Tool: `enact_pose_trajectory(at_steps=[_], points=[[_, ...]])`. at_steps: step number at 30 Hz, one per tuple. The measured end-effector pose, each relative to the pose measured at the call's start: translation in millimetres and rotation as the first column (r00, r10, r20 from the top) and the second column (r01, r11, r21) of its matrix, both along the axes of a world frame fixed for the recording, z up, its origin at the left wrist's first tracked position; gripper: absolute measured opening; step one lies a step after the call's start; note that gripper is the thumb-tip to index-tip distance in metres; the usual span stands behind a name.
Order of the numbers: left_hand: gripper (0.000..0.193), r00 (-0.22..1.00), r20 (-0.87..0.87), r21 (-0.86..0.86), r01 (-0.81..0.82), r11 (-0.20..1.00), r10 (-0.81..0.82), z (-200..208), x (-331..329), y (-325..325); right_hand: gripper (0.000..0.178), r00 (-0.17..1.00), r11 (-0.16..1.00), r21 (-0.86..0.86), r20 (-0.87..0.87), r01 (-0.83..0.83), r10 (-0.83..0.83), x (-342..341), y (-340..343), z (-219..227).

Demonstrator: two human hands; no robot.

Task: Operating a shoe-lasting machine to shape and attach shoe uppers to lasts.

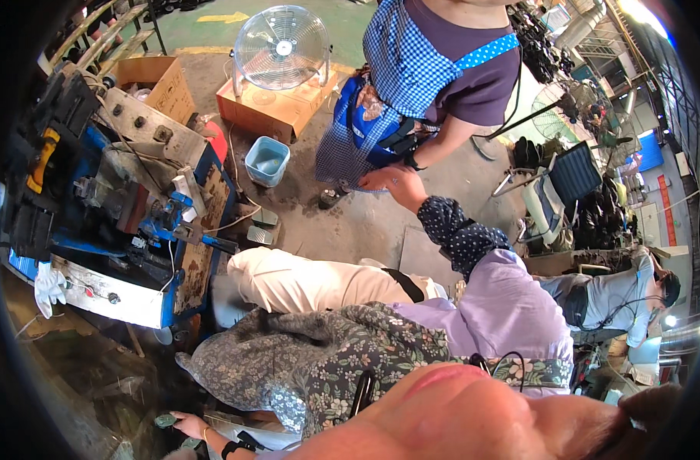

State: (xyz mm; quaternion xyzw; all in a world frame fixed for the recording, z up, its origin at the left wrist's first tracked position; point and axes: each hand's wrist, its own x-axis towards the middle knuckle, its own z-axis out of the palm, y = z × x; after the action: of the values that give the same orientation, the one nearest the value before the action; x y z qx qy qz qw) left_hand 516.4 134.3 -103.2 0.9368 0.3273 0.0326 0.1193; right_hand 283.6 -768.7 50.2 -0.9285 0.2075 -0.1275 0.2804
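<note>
At the lower left, the fingers of my left hand (189, 425) close on the edge of a small, dark-green rounded piece (165, 421); its exact kind does not show. A pale edge or bin (254, 431) lies beside that wrist. From a dark dotted sleeve cover (461, 230), my right hand (400, 188) reaches up the view and meets or overlaps the watch-wearing hand of a co-worker (434, 84) in a checked apron. The two hands blend there, so my right fingers and anything in them are hard to make out.
Left stands a blue-framed machine (166, 222) with a white glove (49, 287) hanging on its side. Beyond are a blue bucket (268, 161), a floor fan (282, 47) on a cardboard box (277, 107), and chairs (576, 176). Another person (611, 287) sits at right.
</note>
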Motion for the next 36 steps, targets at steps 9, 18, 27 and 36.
enact_pose_trajectory(at_steps=[9, 18, 27, 36], points=[[0.075, 0.996, 0.050, 0.125, 0.069, 0.990, -0.075, 36.6, -67.4, -4.5, 0.030, 0.957, 0.818, 0.540, -0.074, -0.198, 0.280, 27.3, 190.4, -64.6], [0.047, 0.929, -0.137, 0.165, -0.321, 0.933, 0.344, 85.4, -87.0, 69.4, 0.038, 0.941, 0.857, 0.448, -0.092, -0.253, 0.326, 46.9, 218.3, -107.1], [0.071, 0.954, -0.255, 0.238, 0.222, 0.946, -0.160, 32.1, 19.4, -38.7, 0.039, 0.821, 0.810, -0.132, -0.085, -0.571, 0.565, 87.0, 176.2, -42.3], [0.063, 0.959, -0.283, 0.307, 0.114, 0.945, -0.023, 32.1, -15.3, -3.5, 0.038, 0.985, 0.763, -0.645, -0.158, -0.050, -0.068, -25.3, -30.7, -75.1]])
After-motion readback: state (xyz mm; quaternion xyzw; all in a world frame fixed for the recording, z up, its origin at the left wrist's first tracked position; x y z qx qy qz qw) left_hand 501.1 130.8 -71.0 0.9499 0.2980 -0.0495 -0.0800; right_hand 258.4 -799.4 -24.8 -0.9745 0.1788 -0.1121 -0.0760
